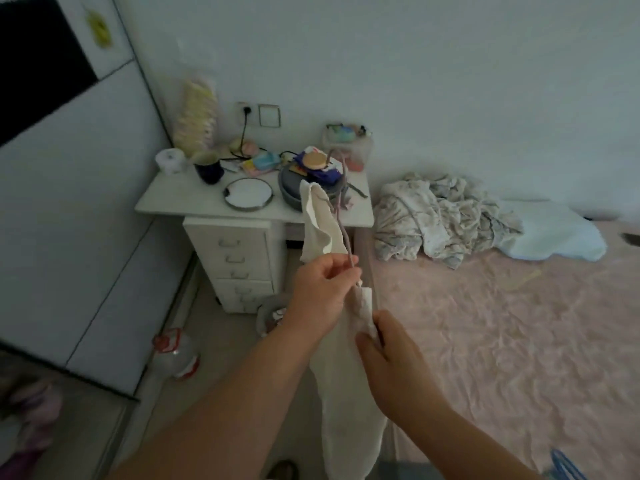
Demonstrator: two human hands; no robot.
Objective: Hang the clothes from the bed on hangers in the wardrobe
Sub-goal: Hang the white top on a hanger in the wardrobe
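I hold a white garment (346, 403) in front of me, between the bed and the nightstand. My left hand (320, 291) grips a thin mauve hanger (341, 209) together with the garment's upper part, which sticks up past the hanger. My right hand (388, 355) pinches the cloth just below, and the rest hangs down towards the floor. A crumpled pile of pale patterned clothes (440, 216) lies at the head of the pink bed (502, 341). The white wardrobe (79, 209) stands at the left with its sliding doors shut.
A white nightstand (194, 199) with drawers, cluttered with a mug, a round mirror and boxes, stands against the wall. A light blue pillow (554, 233) lies on the bed. A plastic bottle (176, 355) and a small bin stand on the floor. Blue hangers (568, 465) lie on the bed's near corner.
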